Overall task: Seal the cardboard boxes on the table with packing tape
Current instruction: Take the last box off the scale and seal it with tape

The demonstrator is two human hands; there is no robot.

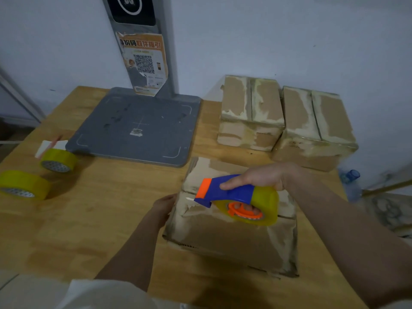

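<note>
A worn cardboard box (225, 239) with old tape marks lies in front of me on the wooden table (93, 219). My right hand (260, 177) grips a blue and orange tape dispenser (231, 192) loaded with a yellowish roll, held over the box's top near its left end. My left hand (163, 207) presses against the box's left side, fingers partly hidden behind the edge. Two more closed cardboard boxes, the middle one (252, 112) and the right one (314, 128), stand side by side at the back right.
A grey scale platform (138, 128) with a post (142, 52) carrying a QR-code sticker stands at the back centre. Two spare yellow tape rolls, the far one (58, 160) and the near one (23, 185), lie at the left. A blue water bottle (351, 181) sits off the right edge.
</note>
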